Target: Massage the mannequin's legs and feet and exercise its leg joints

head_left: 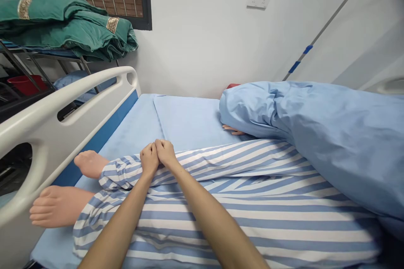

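My left hand (149, 157) and my right hand (165, 152) are side by side, touching, both closed with the knuckles up. They lie over the lower far leg of blue-and-white striped trousers (221, 214). The fingertips are curled under, so whatever they grip, if anything, is hidden. The trousers are on a mannequin-like figure lying on the bed; its bare far foot (90, 164) and near foot (59, 207) stick out at the left. A light blue quilt (331, 134) is folded back over the figure's upper part, and the figure's hand (232, 129) shows under its edge.
A white bed end board (91, 113) stands just beyond the feet. Light blue sheet (189, 117) covers the mattress up to the wall. At the back left, green bedding (69, 25) is piled on a metal frame. A pole (328, 25) leans across the upper right.
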`<state>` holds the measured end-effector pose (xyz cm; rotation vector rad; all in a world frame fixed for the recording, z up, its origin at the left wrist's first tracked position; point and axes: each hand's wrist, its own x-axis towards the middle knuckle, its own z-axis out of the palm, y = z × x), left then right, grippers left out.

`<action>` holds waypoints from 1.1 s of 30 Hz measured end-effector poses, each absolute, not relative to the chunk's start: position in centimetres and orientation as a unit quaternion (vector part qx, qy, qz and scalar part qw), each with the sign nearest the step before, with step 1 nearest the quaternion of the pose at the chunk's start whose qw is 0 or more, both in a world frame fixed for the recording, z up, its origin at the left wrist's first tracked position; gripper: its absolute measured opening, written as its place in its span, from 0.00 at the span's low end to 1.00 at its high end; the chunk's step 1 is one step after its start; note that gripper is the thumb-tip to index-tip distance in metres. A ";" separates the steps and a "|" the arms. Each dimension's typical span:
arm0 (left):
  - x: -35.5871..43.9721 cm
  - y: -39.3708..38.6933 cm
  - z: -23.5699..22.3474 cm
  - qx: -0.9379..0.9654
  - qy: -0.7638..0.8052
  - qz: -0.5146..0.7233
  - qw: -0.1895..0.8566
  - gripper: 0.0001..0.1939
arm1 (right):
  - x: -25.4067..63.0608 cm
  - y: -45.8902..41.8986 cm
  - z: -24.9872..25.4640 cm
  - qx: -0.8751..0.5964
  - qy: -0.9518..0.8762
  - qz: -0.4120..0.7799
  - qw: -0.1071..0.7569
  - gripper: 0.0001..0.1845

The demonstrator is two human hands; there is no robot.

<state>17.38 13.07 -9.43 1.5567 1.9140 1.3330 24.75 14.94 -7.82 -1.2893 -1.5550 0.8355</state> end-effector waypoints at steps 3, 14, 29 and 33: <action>17.6 13.2 -9.4 0.568 0.673 0.443 0.168 0.18 | 26.3 15.2 -7.1 -0.537 -0.694 0.257 0.404 0.20; 16.4 11.8 -8.7 0.658 0.629 0.380 0.166 0.18 | 29.3 14.5 -8.0 -0.507 -0.675 0.271 0.463 0.22; 24.0 15.6 -8.9 0.486 0.643 0.534 0.254 0.15 | 29.8 15.4 -8.3 -0.482 -0.548 0.386 0.564 0.20; 23.5 15.4 -9.0 0.506 0.648 0.516 0.241 0.17 | 30.1 15.5 -7.6 -0.540 -0.574 0.346 0.510 0.21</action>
